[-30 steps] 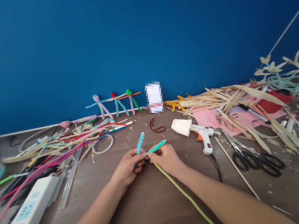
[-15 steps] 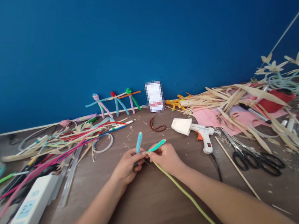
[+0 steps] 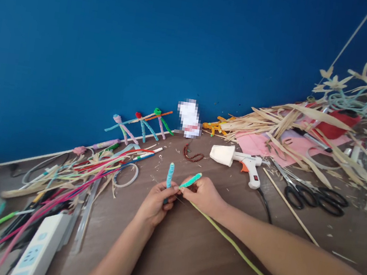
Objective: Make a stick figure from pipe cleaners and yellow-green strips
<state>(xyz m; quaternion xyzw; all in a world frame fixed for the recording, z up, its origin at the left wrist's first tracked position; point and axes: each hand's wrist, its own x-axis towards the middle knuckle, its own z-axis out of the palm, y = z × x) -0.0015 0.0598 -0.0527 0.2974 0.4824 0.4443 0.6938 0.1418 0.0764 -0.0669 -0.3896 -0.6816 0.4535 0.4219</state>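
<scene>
My left hand [image 3: 159, 202] is closed around a light-blue wrapped stick [image 3: 170, 175], which stands upright out of the fist. Close beside it, my right hand [image 3: 203, 194] pinches a turquoise-green wrapped stick [image 3: 191, 181] that slants up to the right. From under the right hand a long yellow-green strip [image 3: 238, 251] trails down toward the table's front edge. The fingertips of both hands nearly meet, and a thin strand shows between them. How the two sticks join is hidden by the fingers.
A white glue gun [image 3: 250, 163] lies beyond my right hand, with scissors [image 3: 294, 191] and a thin stick [image 3: 290, 206] further right. Small wrapped figures [image 3: 143, 127] lean on the wall. At left are colourful strips [image 3: 95, 175] and a power strip [image 3: 39, 249]. Dried husks [image 3: 285, 120] heap at right.
Almost nothing differs. The green stick and my right hand have shifted very slightly down and left; both hands keep their grip.
</scene>
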